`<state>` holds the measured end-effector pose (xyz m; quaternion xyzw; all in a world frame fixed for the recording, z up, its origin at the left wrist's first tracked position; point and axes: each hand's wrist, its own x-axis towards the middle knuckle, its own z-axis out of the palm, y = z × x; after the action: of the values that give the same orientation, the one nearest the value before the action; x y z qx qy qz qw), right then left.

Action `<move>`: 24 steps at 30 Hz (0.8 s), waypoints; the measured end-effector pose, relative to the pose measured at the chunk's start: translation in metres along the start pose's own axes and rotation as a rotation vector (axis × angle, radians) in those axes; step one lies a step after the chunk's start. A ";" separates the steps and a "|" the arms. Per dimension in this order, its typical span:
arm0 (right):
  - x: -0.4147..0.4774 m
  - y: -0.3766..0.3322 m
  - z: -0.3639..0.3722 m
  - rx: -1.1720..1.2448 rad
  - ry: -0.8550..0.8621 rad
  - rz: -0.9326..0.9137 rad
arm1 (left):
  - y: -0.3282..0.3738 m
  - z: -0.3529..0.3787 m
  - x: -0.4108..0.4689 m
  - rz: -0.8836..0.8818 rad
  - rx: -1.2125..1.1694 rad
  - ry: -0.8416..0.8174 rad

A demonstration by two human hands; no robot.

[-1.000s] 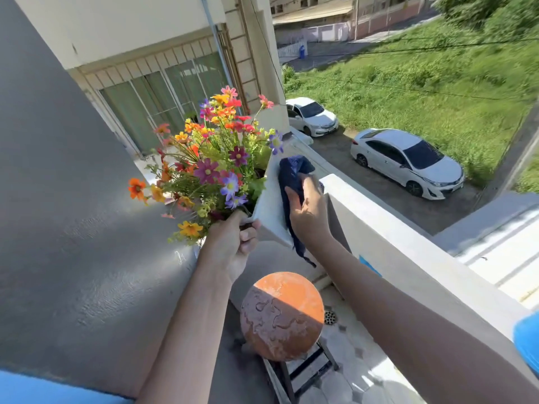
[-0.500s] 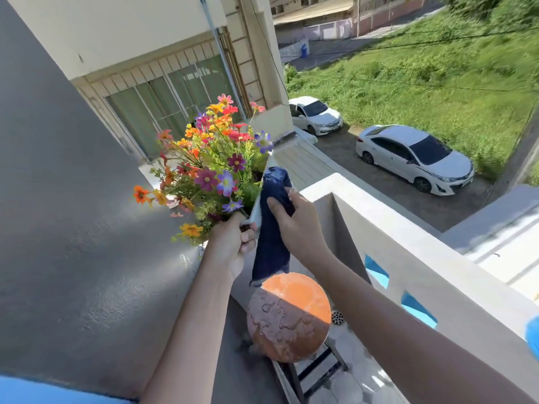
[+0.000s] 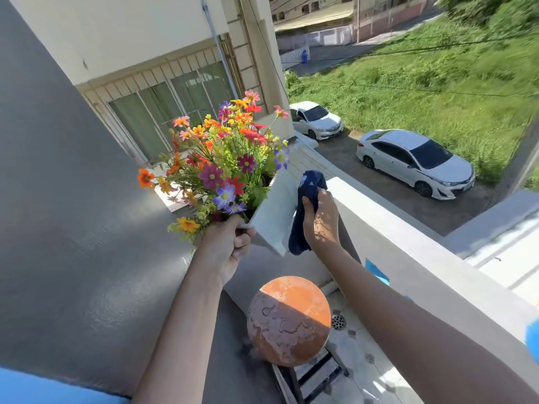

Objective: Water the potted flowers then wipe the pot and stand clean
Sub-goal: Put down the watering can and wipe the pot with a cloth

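A white square pot [image 3: 272,212] full of colourful flowers [image 3: 224,158] is held up in the air, tilted. My left hand [image 3: 226,246] grips its near lower corner. My right hand [image 3: 320,221] presses a dark blue cloth [image 3: 304,211] flat against the pot's right side wall. Below them stands the stand [image 3: 288,320], a round orange top with wet patches on dark metal legs; half of it lies in shadow.
A grey wall [image 3: 58,228] rises at the left. A white balcony parapet [image 3: 408,249] runs along the right, with a floor drain [image 3: 338,321] at its foot. Beyond it, far below, are two white cars [image 3: 414,161] and grass.
The cloth has gone from draped over the pot's front face to its right side wall, with my right hand now pressed flat on it. The pot stays lifted in my left hand.
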<state>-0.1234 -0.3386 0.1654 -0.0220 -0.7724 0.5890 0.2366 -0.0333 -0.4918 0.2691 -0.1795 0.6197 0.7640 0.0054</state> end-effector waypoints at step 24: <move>-0.051 -0.059 -0.009 0.107 -0.134 -0.203 | 0.007 0.006 -0.002 0.061 0.008 0.027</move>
<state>-0.0603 -0.3650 0.2045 0.1082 -0.7523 0.6025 0.2436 -0.0346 -0.4875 0.2774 -0.1708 0.6279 0.7589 -0.0257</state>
